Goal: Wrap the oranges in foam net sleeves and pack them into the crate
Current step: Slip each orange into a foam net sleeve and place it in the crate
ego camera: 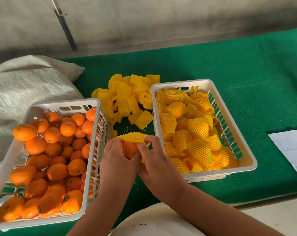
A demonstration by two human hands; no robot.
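At the near edge, a pale rounded cloth-covered shape [154, 220], probably the person's lap, is seen beneath the two bare forearms. Just above it, a round orange fruit [129, 150] is held between the two hands over the green felt-covered surface [246, 65]. The left hand [118, 160] is curled round the fruit's left side, and the right hand [157, 160] is curled against its right side, with the fingertips of both pinching a yellow foam net sleeve [132, 137] stretched over the top of the fruit. The fruit is only partly covered; its lower face is bare.

Just right of the held fruit, a white slotted plastic crate [246, 165] is filled with oranges already wrapped in yellow foam net [198, 128]. Just left of the held fruit, a second white slotted plastic basket [91, 167] is heaped with bare loose oranges [57, 171]. Beyond the held fruit, between the two containers, a loose pile of empty yellow foam net sleeves [127, 97] is spread on the surface. Behind the basket, a pale woven sack [25, 82] is slumped. Far right of the crate, a white printed paper sheet [292, 147] lies flat. A dark thin pole [66, 29] is leaned against the grey wall behind.
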